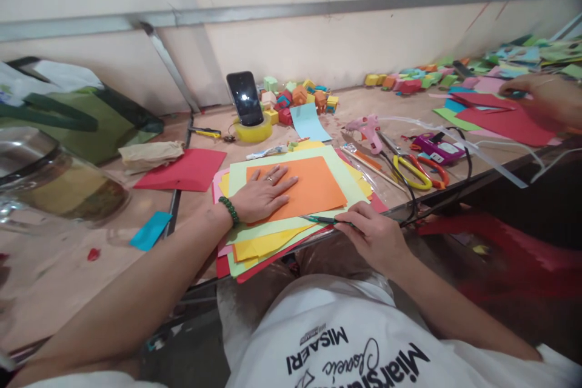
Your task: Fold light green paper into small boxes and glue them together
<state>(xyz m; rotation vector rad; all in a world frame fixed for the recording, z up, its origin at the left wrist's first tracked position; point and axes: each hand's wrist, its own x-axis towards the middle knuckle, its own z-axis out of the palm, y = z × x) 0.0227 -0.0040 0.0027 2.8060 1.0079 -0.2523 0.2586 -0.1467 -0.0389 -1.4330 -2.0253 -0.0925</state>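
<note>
orange paper (305,185) lies on top of a stack of colored sheets (264,242) on the surface (54,279). the left hand (261,194) lies flat on it, fingers spread. at 5 o'clock from the paper, the right hand (375,236) has its grip pinching a thin green tool (325,219). scissors (421,171) lie at 3 o'clock.

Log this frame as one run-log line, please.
left hand: flat on orange sheet | right hand: holds green pen at paper stack edge | scissors: idle
</note>
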